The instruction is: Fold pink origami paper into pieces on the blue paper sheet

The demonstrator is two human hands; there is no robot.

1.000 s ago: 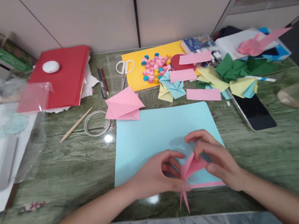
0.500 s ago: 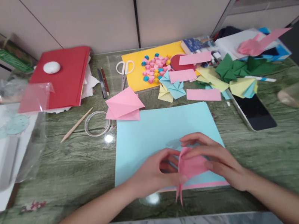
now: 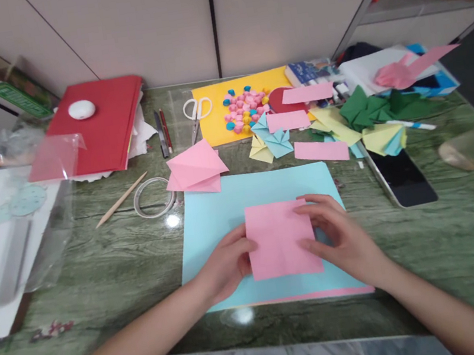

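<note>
A folded pink paper square [image 3: 280, 239] lies flat on a light blue sheet [image 3: 220, 213] near the table's front edge. My left hand [image 3: 226, 263] touches the square's left edge, with its fingertips tucked at or under that edge. My right hand [image 3: 340, 236] rests on the square's right side, fingers spread and pressing it down. A thin pink strip [image 3: 327, 294] shows under the blue sheet's near edge.
Behind the sheet lie a folded pink paper [image 3: 195, 169], a tape ring [image 3: 153, 196], a wooden stick [image 3: 121, 199], scissors [image 3: 196, 112] and pens. A yellow sheet [image 3: 215, 124] holds several small paper hearts. Coloured paper pieces, a phone [image 3: 401, 175] and red folders [image 3: 98, 124] crowd the back.
The pink paper was held up in both hands as a pointed folded shape; it now lies flat as a square on the blue sheet, with both hands moved slightly further from me.
</note>
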